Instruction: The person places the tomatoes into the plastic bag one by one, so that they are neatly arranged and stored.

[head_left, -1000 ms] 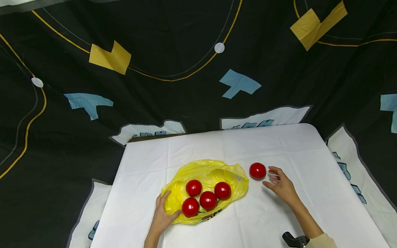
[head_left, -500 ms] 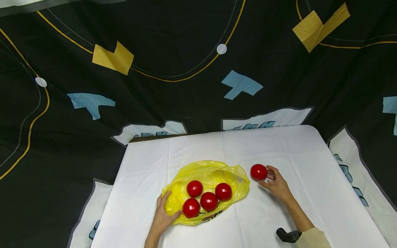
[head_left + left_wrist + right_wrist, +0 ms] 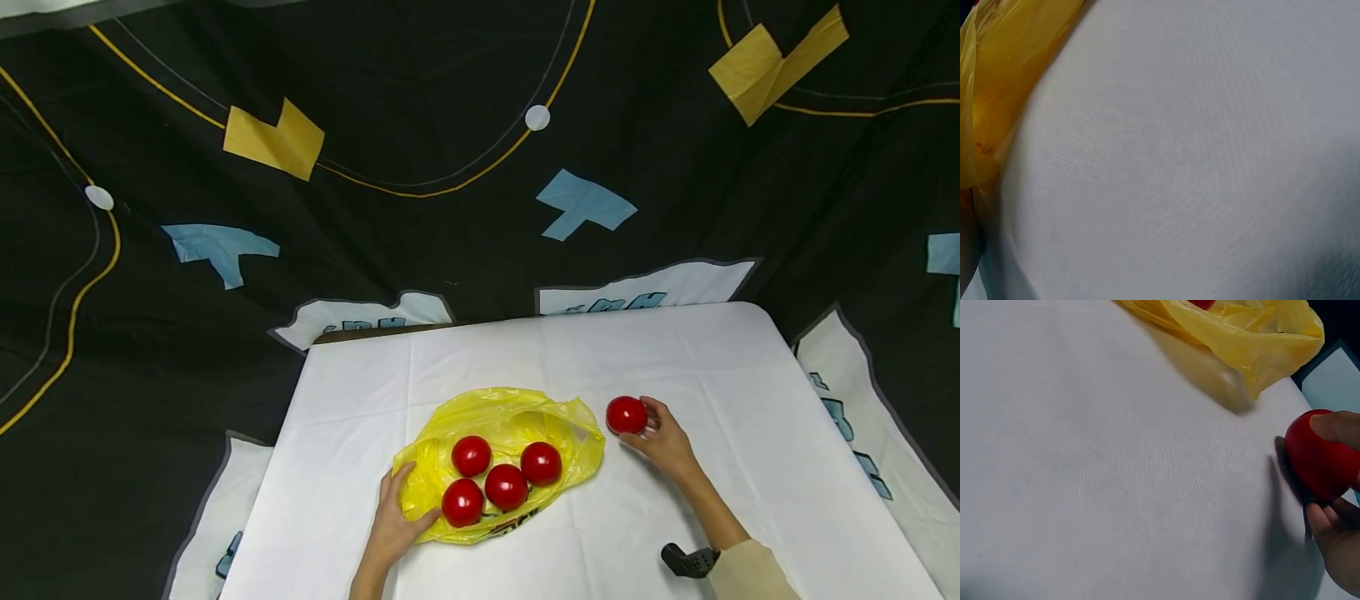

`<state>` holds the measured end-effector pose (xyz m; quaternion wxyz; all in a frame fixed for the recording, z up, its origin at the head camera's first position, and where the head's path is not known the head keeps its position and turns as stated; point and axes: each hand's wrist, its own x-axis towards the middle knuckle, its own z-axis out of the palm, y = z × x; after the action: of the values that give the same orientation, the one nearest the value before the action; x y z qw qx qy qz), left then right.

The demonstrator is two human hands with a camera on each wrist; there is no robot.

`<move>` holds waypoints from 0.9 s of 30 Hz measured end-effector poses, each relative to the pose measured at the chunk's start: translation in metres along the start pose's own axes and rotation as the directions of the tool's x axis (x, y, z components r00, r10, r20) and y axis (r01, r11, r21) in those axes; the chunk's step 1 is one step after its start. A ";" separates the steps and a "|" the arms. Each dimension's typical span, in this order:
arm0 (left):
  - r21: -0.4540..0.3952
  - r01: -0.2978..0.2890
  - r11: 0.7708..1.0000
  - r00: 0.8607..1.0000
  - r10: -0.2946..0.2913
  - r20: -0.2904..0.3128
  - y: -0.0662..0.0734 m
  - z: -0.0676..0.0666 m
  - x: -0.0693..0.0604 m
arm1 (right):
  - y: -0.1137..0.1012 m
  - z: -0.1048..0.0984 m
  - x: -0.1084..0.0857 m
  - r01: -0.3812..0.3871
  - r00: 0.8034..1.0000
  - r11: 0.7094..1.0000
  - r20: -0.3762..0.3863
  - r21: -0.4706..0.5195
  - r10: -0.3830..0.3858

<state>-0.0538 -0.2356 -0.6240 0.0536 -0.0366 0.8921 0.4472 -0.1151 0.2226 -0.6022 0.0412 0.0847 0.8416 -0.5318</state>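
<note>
In the head view, a crumpled yellow plastic bag (image 3: 438, 425) lies on the white-covered table with several shiny red balls (image 3: 506, 487) on or in it; whether they lie inside is unclear. My left hand (image 3: 393, 521) holds the bag's left end, fingers at the far side and thumb at the near side. Right of the bag, my right hand (image 3: 666, 442) grips a separate red ball (image 3: 624, 414) from its right side. The right wrist view shows fingers and thumb on either side of this red ball (image 3: 1313, 453), low by the cloth. The left wrist view barely catches my hand.
A white cloth (image 3: 660, 350) covers the table, whose far edge meets a black patterned curtain (image 3: 420, 242). Close to my right sleeve (image 3: 750, 571) is a black wrist device (image 3: 686, 561).
My right hand has moved left to the lone red ball and closed its fingers and thumb around it. The left hand and the bag stay in place.
</note>
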 end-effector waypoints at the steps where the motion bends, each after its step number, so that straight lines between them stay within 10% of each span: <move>1: 0.000 -0.001 1.000 1.000 0.001 -0.001 0.000 0.000 0.000 | -0.001 0.001 0.001 0.003 1.000 1.000 -0.001 -0.009 -0.003; 27: -0.008 -0.005 1.000 1.000 0.005 -0.003 0.000 0.000 -0.002 | 0.000 0.013 0.009 0.064 0.995 0.957 -0.059 -0.281 -0.084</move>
<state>-0.0522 -0.2354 -0.6237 0.0510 -0.0350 0.8904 0.4509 -0.1245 0.2115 -0.6093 0.0030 0.0653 0.9117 -0.4057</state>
